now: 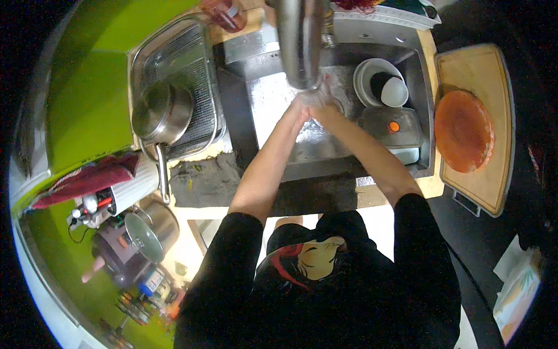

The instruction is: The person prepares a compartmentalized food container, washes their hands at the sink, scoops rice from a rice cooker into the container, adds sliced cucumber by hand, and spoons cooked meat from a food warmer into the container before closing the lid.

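Note:
My left hand and my right hand meet under the faucet's steel spout in the kitchen sink. Water seems to run over them, and the fingers are blurred and partly hidden behind the spout, so I cannot tell whether they hold anything. To the right of my hands, inside the sink, sit white dishes with a white cup. Nearer to me in the same corner is a clear lidded container with an orange spot on it.
Left of the sink, a saucepan rests on a wire dish rack. A dark cloth covers the counter edge. An orange plate lies on a wooden cutting board at right. A glass-lidded pot stands lower left.

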### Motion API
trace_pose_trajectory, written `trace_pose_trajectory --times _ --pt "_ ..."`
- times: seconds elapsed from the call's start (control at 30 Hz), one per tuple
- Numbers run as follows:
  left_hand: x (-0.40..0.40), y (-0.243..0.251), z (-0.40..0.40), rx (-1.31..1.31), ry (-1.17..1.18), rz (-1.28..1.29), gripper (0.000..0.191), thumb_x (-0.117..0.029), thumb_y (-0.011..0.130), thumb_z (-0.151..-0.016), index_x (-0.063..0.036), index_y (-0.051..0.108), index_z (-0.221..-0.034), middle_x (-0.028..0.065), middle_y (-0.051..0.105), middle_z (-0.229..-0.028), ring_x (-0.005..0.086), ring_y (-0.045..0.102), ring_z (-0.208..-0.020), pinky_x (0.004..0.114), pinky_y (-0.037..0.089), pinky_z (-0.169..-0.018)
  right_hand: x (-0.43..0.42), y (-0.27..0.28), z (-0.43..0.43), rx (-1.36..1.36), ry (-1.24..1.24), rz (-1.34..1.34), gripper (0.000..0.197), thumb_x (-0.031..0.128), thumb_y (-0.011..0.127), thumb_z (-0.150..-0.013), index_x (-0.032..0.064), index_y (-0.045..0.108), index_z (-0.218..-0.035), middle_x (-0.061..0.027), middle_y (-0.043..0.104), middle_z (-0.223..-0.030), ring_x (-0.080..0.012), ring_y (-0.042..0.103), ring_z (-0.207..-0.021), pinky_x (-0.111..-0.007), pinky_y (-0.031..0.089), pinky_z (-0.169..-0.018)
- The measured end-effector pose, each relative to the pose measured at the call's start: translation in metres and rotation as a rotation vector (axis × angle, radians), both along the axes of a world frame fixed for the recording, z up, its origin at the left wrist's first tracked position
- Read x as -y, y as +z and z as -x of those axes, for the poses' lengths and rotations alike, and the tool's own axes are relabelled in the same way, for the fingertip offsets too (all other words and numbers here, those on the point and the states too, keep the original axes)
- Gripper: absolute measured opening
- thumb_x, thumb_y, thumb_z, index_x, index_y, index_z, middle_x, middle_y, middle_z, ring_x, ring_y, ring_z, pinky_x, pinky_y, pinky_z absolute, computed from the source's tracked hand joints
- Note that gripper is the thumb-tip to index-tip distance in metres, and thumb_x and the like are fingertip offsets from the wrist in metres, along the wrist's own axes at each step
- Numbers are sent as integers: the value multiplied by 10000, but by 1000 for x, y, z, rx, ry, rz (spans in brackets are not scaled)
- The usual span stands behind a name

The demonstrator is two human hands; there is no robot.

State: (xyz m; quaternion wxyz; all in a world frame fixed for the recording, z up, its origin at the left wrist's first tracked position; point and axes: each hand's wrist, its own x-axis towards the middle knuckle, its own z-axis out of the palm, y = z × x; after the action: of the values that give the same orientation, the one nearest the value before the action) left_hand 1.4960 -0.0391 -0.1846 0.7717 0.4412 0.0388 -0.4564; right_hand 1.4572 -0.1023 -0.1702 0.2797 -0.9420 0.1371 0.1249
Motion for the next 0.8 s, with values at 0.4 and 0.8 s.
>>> trace_pose_trajectory --times 0.4,0.8 --pt "1 30 -1 -185 61 226 342 -348 547 -876 -66 554 -1070 70 587 -1033 219 553 -925 380 463 -796 -2 30 39 318 -230 -620 431 138 534 -827 -4 440 -1223 -168 464 -1260 -244 417 -1191 -356 309 -1000" --pt "-5 0 6 888 -362 -779 341 -308 379 -911 -91 571 -1091 61 560 -1153 210 492 -1075 319 371 -925 -19 7 23 310 -874 -1441 344 84 543 -841 16 483 -1173 -78 553 -1096 -187 529 -990 -313 406 -880"
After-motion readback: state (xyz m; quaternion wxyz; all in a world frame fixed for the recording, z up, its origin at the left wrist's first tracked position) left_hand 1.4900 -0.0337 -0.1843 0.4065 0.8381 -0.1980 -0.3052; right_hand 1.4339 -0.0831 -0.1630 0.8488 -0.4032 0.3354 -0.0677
